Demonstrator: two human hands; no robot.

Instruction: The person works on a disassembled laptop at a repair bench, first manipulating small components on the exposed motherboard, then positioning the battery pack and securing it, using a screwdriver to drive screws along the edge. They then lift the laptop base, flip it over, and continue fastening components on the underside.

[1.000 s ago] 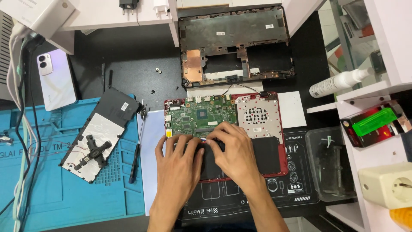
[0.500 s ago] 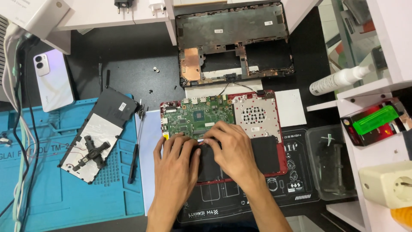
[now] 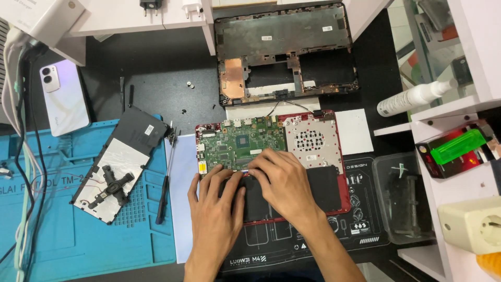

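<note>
Both hands press down on the black battery (image 3: pixel 326 188) inside the opened red laptop base (image 3: pixel 345 201) at the centre of the bench. The left hand (image 3: pixel 215 209) lies flat, fingers spread; the right hand (image 3: pixel 284 183) crosses over beside it, fingertips at the edge of the green motherboard (image 3: pixel 240 143), which sits at twelve o'clock from the hands. Further toward twelve lies the removed bottom cover (image 3: pixel 287 49). At nine o'clock a screwdriver (image 3: pixel 164 183) rests along the edge of the blue mat (image 3: pixel 62 245), beside a detached panel (image 3: pixel 117 162). A white phone (image 3: pixel 62 99) lies at ten o'clock, a white spray bottle (image 3: pixel 412 98) at two.
</note>
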